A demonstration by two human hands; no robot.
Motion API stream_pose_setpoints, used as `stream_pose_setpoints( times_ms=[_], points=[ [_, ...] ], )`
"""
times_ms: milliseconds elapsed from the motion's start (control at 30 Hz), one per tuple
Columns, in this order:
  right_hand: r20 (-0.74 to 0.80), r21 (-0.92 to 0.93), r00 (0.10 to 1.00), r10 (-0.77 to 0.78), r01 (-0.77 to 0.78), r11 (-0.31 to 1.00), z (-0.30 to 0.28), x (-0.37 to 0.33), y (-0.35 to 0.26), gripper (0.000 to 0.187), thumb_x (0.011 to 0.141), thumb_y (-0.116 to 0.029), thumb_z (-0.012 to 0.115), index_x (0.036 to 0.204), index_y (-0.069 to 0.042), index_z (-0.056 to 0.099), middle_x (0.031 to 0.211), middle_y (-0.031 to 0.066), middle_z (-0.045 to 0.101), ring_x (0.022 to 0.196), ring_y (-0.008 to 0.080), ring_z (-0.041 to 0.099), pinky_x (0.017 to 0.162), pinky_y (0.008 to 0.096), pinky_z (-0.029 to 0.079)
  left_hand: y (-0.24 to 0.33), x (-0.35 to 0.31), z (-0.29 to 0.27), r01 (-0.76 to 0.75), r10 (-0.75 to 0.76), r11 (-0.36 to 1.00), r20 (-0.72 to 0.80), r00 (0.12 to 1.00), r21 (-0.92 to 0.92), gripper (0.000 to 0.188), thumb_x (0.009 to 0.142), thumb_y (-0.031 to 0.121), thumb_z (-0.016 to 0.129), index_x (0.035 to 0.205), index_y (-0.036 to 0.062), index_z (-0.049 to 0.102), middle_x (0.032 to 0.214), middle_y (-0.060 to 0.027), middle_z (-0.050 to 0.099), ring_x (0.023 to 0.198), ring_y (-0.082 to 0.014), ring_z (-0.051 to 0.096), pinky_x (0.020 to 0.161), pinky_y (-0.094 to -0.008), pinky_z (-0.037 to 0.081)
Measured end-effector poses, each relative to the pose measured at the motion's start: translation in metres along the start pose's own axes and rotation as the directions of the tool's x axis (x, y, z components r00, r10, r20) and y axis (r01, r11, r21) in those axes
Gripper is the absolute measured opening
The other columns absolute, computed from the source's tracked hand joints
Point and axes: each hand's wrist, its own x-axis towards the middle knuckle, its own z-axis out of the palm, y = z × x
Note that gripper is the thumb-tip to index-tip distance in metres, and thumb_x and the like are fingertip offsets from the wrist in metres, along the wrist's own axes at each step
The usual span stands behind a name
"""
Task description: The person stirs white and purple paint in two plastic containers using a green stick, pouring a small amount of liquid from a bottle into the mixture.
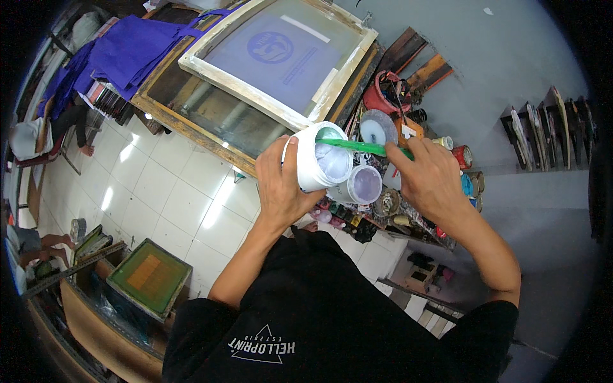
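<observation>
My left hand (279, 188) is closed around a white plastic tub (306, 159), tilted so its mouth faces right. Pale, thick paste (332, 163) fills much of the tub. Pinched in my right hand (429, 177) is a long green stick (365, 147); its far end reaches into the tub's mouth, over the paste. Whether that end is flat or wide cannot be made out. Just below the tub stands a second white container (365, 185) holding pale lilac paste. Behind the tub, a framed printing screen (255, 96) with a round emblem lies over a table.
Purple fabric bags (131, 54) hang at the table's far left. A red bucket (378, 96), a clear tub (377, 124) and several cans crowd the right-hand bench. A green screen frame (150, 277) stands lower left. Other people are at the left edge. Squeegees (543, 127) line the right wall.
</observation>
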Motion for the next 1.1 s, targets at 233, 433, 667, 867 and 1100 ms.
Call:
stream_pose_setpoints(
  times_ms=[233, 433, 667, 867, 1100],
  points=[
    [0.117, 0.039, 0.989, 0.094, -0.099, 0.994, -0.004, 0.000, -0.007, 0.034, 0.074, -0.008, 0.074, 0.107, -0.009, 0.064, 0.085, 0.0122, 0.059, 0.078, 0.0322, 0.066, 0.065, 0.0456, 0.052, -0.002, -0.005, 0.003, -0.008, 0.011, 0.998, -0.032, 0.999, 0.064, 0.110, 0.057, 0.015, 0.093, 0.152, 0.0027, 0.040, 0.137, -0.0287, 0.050, 0.120, -0.0465, 0.054, 0.099, -0.0566, 0.042],
    [0.282, 0.179, 0.952, 0.122, -0.177, 0.968, -0.022, 0.001, -0.015, 0.038, 0.072, -0.009, 0.076, 0.108, -0.008, 0.064, 0.085, 0.0125, 0.060, 0.078, 0.0317, 0.067, 0.064, 0.0457, 0.053, -0.001, -0.017, 0.004, 0.024, -0.020, 0.997, -0.058, 0.998, 0.067, 0.114, 0.058, 0.014, 0.094, 0.154, 0.0001, 0.034, 0.146, -0.0289, 0.041, 0.132, -0.0450, 0.046, 0.111, -0.0545, 0.038],
    [0.086, 0.051, 0.995, -0.043, 0.039, 0.998, -0.020, 0.012, -0.018, 0.034, 0.075, -0.015, 0.074, 0.107, -0.008, 0.065, 0.086, 0.0077, 0.057, 0.078, 0.0261, 0.064, 0.063, 0.0401, 0.051, 0.007, -0.014, -0.005, 0.154, -0.154, 0.987, 0.012, 0.988, -0.047, 0.120, 0.060, 0.018, 0.096, 0.156, 0.0007, 0.027, 0.147, -0.0279, 0.042, 0.136, -0.0465, 0.044, 0.110, -0.0567, 0.037],
    [-0.102, -0.165, 0.941, -0.322, 0.303, 0.939, -0.017, 0.038, -0.005, 0.023, 0.081, -0.021, 0.066, 0.102, -0.011, 0.066, 0.084, 0.0031, 0.054, 0.077, 0.0198, 0.058, 0.064, 0.0329, 0.044, -0.028, 0.028, -0.024, 0.426, -0.290, 0.833, 0.378, 0.879, -0.352, 0.114, 0.055, 0.028, 0.092, 0.152, -0.0006, 0.041, 0.141, -0.0185, 0.056, 0.134, -0.0324, 0.054, 0.115, -0.0429, 0.039],
    [-0.200, -0.157, 0.785, -0.587, 0.565, 0.810, -0.012, 0.078, 0.023, 0.020, 0.083, -0.022, 0.066, 0.100, -0.011, 0.066, 0.084, 0.0024, 0.057, 0.079, 0.0192, 0.059, 0.066, 0.0333, 0.045, -0.070, 0.062, -0.061, 0.657, -0.146, 0.618, 0.759, 0.635, -0.431, 0.122, 0.043, 0.031, 0.087, 0.155, 0.0049, 0.047, 0.142, -0.0144, 0.060, 0.133, -0.0307, 0.055, 0.116, -0.0386, 0.038]
  ],
)
